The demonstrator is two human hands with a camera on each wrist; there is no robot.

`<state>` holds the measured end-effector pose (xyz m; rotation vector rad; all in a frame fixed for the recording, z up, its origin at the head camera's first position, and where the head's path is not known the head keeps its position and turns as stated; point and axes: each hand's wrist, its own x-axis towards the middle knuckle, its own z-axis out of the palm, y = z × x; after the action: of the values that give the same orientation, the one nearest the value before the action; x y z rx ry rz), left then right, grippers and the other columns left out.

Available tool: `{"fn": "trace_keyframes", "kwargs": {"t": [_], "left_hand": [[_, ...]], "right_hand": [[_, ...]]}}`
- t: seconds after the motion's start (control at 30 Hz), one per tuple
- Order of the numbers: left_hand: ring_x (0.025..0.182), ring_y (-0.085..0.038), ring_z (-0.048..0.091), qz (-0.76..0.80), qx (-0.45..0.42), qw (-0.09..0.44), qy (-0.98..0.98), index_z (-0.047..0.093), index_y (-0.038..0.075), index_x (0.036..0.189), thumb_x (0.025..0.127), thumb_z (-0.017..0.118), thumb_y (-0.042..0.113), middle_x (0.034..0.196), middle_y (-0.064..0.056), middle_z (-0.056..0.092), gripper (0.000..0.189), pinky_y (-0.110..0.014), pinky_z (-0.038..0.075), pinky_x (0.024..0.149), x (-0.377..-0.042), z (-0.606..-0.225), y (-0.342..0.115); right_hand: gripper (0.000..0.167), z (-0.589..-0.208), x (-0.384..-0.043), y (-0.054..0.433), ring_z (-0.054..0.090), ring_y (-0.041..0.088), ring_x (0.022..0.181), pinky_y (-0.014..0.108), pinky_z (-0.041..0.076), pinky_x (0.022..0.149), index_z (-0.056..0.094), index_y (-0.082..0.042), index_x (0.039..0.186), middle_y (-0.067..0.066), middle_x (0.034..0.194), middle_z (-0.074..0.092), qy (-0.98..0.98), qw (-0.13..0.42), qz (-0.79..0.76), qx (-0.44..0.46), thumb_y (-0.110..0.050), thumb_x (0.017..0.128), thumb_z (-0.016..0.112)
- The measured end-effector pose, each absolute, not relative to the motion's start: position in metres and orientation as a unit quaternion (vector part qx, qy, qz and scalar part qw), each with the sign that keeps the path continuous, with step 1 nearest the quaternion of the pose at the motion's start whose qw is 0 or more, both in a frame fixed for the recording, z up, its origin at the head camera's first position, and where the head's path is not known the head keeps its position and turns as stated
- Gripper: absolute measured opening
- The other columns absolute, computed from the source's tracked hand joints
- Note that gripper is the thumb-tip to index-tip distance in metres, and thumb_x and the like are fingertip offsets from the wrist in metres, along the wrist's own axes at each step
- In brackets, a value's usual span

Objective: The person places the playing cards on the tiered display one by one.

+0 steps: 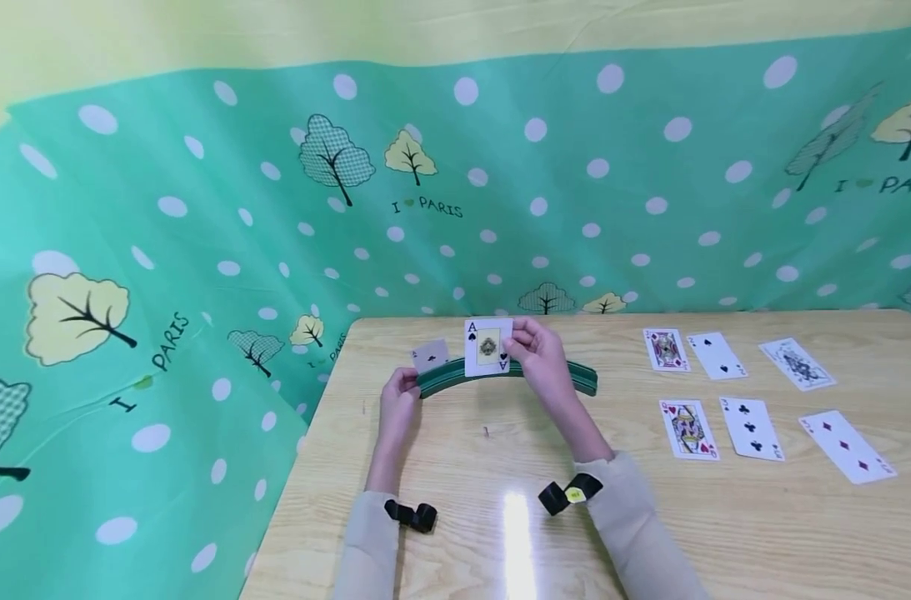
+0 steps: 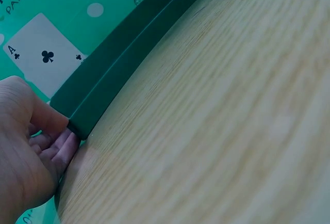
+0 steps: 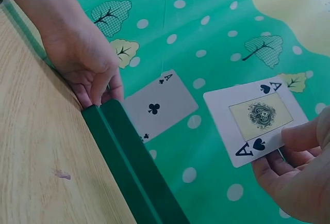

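Observation:
A long, curved green card holder (image 1: 584, 380) stands on the wooden table. Thumb and fingers of my left hand (image 1: 397, 408) pinch its left end, seen closely in the left wrist view, where the holder (image 2: 129, 59) runs off to the upper right. Upright in the holder near that end leans an ace of clubs (image 3: 154, 109). Between thumb and fingers my right hand (image 1: 543, 358) holds an ace of spades (image 1: 488, 348) by its right edge, face toward me. In the head view this card covers part of the holder; the right wrist view shows it raised apart from it.
To the right, face-up cards lie in two loose rows, among them a queen of hearts (image 1: 689, 430), a three of clubs (image 1: 752, 428) and a three of diamonds (image 1: 848, 446). Behind the table (image 1: 485, 483) hangs a green dotted cloth (image 1: 500, 192).

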<state>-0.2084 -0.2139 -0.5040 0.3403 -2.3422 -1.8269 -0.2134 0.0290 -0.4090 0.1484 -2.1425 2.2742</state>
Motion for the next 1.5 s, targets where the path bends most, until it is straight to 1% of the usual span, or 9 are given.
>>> {"fn": "trace_keyframes", "kwargs": {"t": [0.1,0.23,0.37,0.57,0.7,0.97,1.2,1.37,1.5], "left_hand": [[0.116,-0.036,0.058,-0.611,0.109,0.075,-0.780,0.059,-0.008,0.123,0.089,0.048,-0.008,0.128,-0.025,0.061,0.036,-0.042,0.047,0.097,-0.209,-0.504,-0.214],[0.113,-0.037,0.060,-0.603,0.100,0.088,-0.786,0.060,-0.009,0.122,0.088,0.048,-0.008,0.124,-0.026,0.063,0.036,-0.040,0.049,0.093,-0.212,-0.504,-0.214],[0.111,-0.037,0.061,-0.600,0.103,0.089,-0.789,0.060,-0.009,0.121,0.087,0.048,-0.008,0.122,-0.027,0.064,0.036,-0.038,0.050,0.091,-0.212,-0.505,-0.215],[0.112,-0.039,0.061,-0.601,0.108,0.091,-0.787,0.060,-0.010,0.121,0.086,0.048,-0.010,0.122,-0.028,0.064,0.037,-0.045,0.049,0.096,-0.210,-0.506,-0.216],[0.111,-0.039,0.061,-0.605,0.101,0.091,-0.785,0.060,-0.010,0.121,0.086,0.048,-0.009,0.120,-0.028,0.064,0.038,-0.043,0.049,0.095,-0.211,-0.507,-0.215],[0.110,-0.039,0.062,-0.600,0.101,0.094,-0.788,0.060,-0.010,0.121,0.085,0.049,-0.009,0.119,-0.028,0.064,0.037,-0.045,0.051,0.095,-0.210,-0.506,-0.214],[0.115,-0.040,0.060,-0.601,0.104,0.086,-0.788,0.060,-0.010,0.123,0.087,0.049,-0.009,0.122,-0.028,0.063,0.037,-0.051,0.048,0.103,-0.211,-0.506,-0.215],[0.114,-0.040,0.060,-0.603,0.101,0.085,-0.787,0.060,-0.010,0.122,0.088,0.049,-0.009,0.122,-0.028,0.063,0.037,-0.051,0.048,0.102,-0.211,-0.508,-0.214],[0.113,-0.039,0.060,-0.604,0.106,0.088,-0.785,0.060,-0.009,0.122,0.087,0.049,-0.010,0.121,-0.027,0.063,0.036,-0.048,0.048,0.100,-0.210,-0.509,-0.215]], "right_hand": [[0.017,-0.411,-0.214,0.027,0.064,0.012,0.083,0.019,0.050,0.073,0.064,0.011,0.115,0.023,0.103,0.073,-0.687,0.008,0.725,0.046,0.005,0.099,0.059],[0.019,-0.410,-0.214,0.025,0.065,0.014,0.082,0.021,0.052,0.071,0.068,0.008,0.114,0.018,0.098,0.074,-0.705,0.008,0.708,0.041,-0.003,0.100,0.062],[0.020,-0.412,-0.213,0.021,0.067,0.017,0.089,0.025,0.055,0.078,0.071,0.004,0.115,0.016,0.102,0.074,-0.720,0.009,0.694,0.028,-0.006,0.099,0.066],[0.025,-0.416,-0.212,0.016,0.068,0.022,0.098,0.023,0.056,0.083,0.071,0.001,0.121,0.016,0.108,0.074,-0.716,0.005,0.697,0.017,-0.005,0.096,0.071],[0.027,-0.417,-0.214,0.012,0.071,0.021,0.097,0.023,0.057,0.083,0.071,0.002,0.121,0.017,0.107,0.075,-0.707,0.016,0.707,0.012,-0.002,0.094,0.072],[0.016,-0.422,-0.214,0.009,0.067,0.015,0.087,0.028,0.057,0.080,0.074,0.005,0.107,0.015,0.099,0.074,-0.708,0.030,0.706,0.025,-0.003,0.093,0.074],[0.022,-0.421,-0.219,0.004,0.067,0.021,0.095,0.022,0.055,0.081,0.074,0.003,0.112,0.016,0.105,0.073,-0.703,0.024,0.711,0.014,0.000,0.091,0.075],[0.024,-0.422,-0.223,-0.005,0.069,0.026,0.100,0.024,0.056,0.084,0.074,0.002,0.116,0.017,0.107,0.074,-0.702,0.023,0.711,0.025,0.000,0.091,0.074],[0.023,-0.424,-0.225,-0.012,0.068,0.026,0.101,0.024,0.055,0.083,0.074,0.002,0.116,0.016,0.109,0.074,-0.703,0.019,0.710,0.031,-0.002,0.093,0.074]]}}
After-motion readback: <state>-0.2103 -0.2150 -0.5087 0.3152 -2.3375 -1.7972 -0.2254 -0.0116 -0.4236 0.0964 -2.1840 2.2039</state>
